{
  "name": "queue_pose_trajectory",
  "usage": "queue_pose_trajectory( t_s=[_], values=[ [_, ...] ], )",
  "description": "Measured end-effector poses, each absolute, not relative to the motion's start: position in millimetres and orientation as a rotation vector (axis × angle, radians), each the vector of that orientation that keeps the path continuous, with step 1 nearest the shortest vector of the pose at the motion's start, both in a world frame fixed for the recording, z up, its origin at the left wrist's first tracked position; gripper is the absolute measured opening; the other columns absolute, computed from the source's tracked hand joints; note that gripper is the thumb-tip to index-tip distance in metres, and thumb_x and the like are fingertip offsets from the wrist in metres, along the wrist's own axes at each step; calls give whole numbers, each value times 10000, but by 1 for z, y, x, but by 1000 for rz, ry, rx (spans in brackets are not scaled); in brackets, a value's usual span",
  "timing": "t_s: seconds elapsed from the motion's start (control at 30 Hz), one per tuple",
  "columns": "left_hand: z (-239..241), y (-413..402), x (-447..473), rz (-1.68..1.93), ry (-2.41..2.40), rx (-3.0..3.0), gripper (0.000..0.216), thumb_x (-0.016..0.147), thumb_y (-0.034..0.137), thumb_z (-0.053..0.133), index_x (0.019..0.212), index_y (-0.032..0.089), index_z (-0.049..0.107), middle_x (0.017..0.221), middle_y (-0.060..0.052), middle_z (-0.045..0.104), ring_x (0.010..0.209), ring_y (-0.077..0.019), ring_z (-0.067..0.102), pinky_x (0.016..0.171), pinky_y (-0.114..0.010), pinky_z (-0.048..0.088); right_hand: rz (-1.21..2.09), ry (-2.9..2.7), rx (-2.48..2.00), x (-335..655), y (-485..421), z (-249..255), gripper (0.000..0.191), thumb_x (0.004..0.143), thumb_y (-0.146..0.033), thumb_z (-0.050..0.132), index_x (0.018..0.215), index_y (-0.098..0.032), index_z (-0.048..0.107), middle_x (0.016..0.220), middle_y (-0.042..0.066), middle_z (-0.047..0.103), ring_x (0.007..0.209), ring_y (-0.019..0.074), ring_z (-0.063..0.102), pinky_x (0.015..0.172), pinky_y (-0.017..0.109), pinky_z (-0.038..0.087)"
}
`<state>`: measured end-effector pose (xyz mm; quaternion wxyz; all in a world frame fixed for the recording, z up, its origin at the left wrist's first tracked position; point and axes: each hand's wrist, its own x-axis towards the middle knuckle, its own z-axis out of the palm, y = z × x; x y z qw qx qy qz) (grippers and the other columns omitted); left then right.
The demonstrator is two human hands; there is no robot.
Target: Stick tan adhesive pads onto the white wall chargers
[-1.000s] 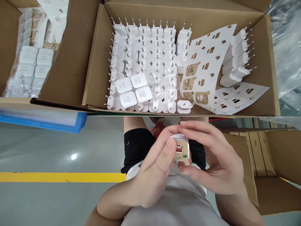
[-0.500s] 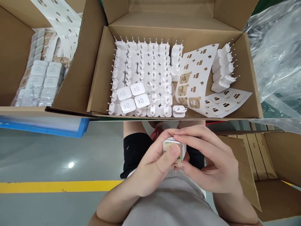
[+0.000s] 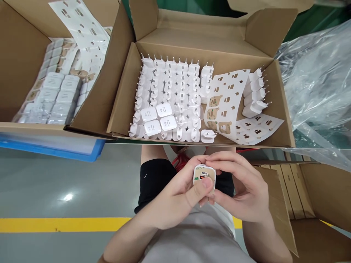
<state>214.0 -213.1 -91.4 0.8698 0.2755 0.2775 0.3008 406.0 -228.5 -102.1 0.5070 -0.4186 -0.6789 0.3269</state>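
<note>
Between my hands is a white charger plug [image 3: 201,173], its port face turned up and covered by a tan adhesive sticker with green print. The port openings show through the sticker's cut-outs. My left hand [image 3: 189,190] wraps round the charger, thumb pressed on the sticker. My right hand [image 3: 242,186] has its fingers curved about the charger's right side, fingertips at its upper and lower edges. Beyond my hands, a cardboard box [image 3: 282,98] holds rows of white chargers [image 3: 175,87], pins up. Several chargers [image 3: 158,118] lie on top with ports up.
White die-cut sticker sheets [image 3: 233,95] stand in the box, a few tan stickers still on them. Another box [image 3: 90,91] at left holds more chargers and a sheet. Clear plastic wrap [image 3: 318,84] lies at right. An open carton [image 3: 318,186] is at lower right.
The charger has turned to face the camera more squarely, and my left thumb has slid lower on the sticker, exposing the port openings. The view has shifted slightly.
</note>
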Motion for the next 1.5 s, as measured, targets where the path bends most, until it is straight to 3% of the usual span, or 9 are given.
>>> queue_pose_trajectory(
  t_s=[0.13, 0.27, 0.43, 0.6, 0.73, 0.83, 1.03, 1.27, 1.5],
  values=[
    [-94, -213, 213, 655, 508, 521, 565, 1001, 563, 784, 1438, 226, 660, 957, -31, 680, 794, -146, 687, 666, -240, 486, 792, -1601, -1004, 407, -227, -105, 503, 867, -133, 872, 1342, -253, 758, 1256, 97, 783, 1109, 243, 783, 902, 332, 684],
    [-96, -215, 212, 721, 548, 586, 429, 1067, 491, 715, 1439, 276, 707, 981, -26, 669, 789, -119, 682, 668, -211, 532, 635, -1655, -909, 411, -224, -104, 555, 915, -159, 850, 1445, -228, 698, 1263, 127, 789, 1155, 270, 780, 942, 391, 676],
    [-94, -218, 213, 713, 521, 602, 370, 1112, 477, 636, 1452, 338, 685, 1015, -17, 690, 804, -100, 706, 668, -163, 565, 388, -1890, -853, 413, -226, -87, 167, 1019, -82, 705, 1140, -164, 787, 1139, 110, 821, 1122, 210, 786, 957, 324, 680],
    [-90, -223, 215, 676, 543, 595, 448, 1070, 552, 670, 1458, 327, 671, 1011, -13, 669, 764, -109, 709, 607, -163, 560, 406, -1804, -1042, 410, -240, -79, 157, 1065, -139, 659, 1026, -209, 795, 1057, 97, 826, 995, 195, 799, 787, 316, 709],
    [-89, -223, 214, 634, 605, 682, 604, 1038, 664, 651, 1502, 278, 638, 965, -25, 675, 693, -119, 686, 554, -182, 508, 369, -1838, -894, 414, -239, -89, 262, 952, -48, 761, 1173, -187, 788, 1023, 84, 851, 989, 230, 786, 789, 374, 714],
    [-88, -221, 215, 635, 680, 783, 637, 1034, 700, 629, 1479, 245, 649, 945, -19, 660, 615, -96, 638, 528, -192, 460, 382, -1885, -847, 417, -232, -89, 288, 870, -10, 785, 1107, -174, 788, 993, 84, 849, 924, 232, 769, 784, 390, 708],
    [-85, -220, 217, 627, 774, 892, 641, 1068, 692, 571, 1493, 214, 614, 969, -24, 649, 588, -87, 572, 511, -216, 430, 509, -1882, -1024, 414, -235, -68, 271, 853, 2, 719, 1009, -215, 764, 995, 69, 823, 992, 240, 762, 928, 422, 681],
    [-86, -221, 216, 551, 791, 1000, 653, 1105, 708, 456, 1484, 199, 613, 901, 0, 604, 567, -72, 518, 511, -215, 399, 1120, -1553, -1183, 416, -233, -58, 153, 880, -68, 796, 861, -218, 768, 972, 33, 663, 831, 129, 702, 721, 215, 652],
    [-83, -218, 213, 482, 779, 1056, 653, 1114, 711, 408, 1481, 215, 620, 777, 20, 563, 546, -105, 484, 503, -242, 369, 1329, -1422, -1149, 418, -224, -54, 140, 864, -77, 833, 811, -202, 801, 931, 33, 646, 798, 123, 698, 663, 192, 641]
  ],
)
